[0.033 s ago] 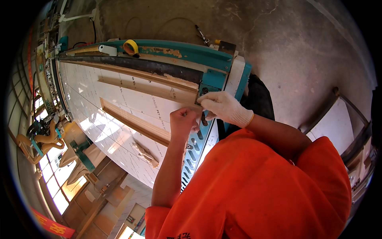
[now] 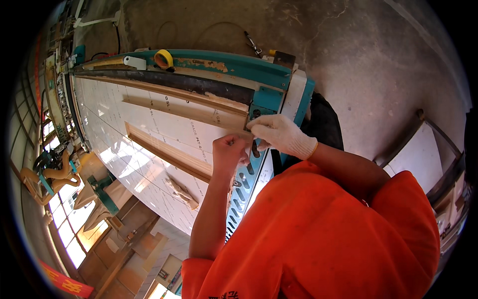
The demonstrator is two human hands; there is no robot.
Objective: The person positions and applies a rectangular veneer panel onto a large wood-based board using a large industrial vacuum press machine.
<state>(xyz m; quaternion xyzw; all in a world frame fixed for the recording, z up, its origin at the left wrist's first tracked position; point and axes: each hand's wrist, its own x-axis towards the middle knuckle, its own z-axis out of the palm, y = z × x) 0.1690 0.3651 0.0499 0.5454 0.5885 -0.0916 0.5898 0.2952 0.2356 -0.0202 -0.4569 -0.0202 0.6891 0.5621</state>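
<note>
My left hand [image 2: 231, 151] is bare and closed, its fingers curled in over the near end of the white printed sheet [image 2: 164, 130]. Close beside it, my right hand [image 2: 280, 133] wears a white knit glove and pinches with thumb and forefinger. Whatever lies in either grip is too small or hidden to name. Right by the gloved fingertips is the end of a long wooden strip [image 2: 194, 113]. A second wooden strip piece [image 2: 172, 152] lies on the sheet left of my bare hand. A crumpled off-white work glove [image 2: 182, 194] rests nearby.
The sheet lies on a teal machine bed with a slotted metal edge [image 2: 242, 187] in front of me. A yellow tape roll [image 2: 163, 59] sits on the far teal rail [image 2: 234, 67]. A white panel [image 2: 417, 154] stands at right, and clamp-like machinery [image 2: 62, 172] at left.
</note>
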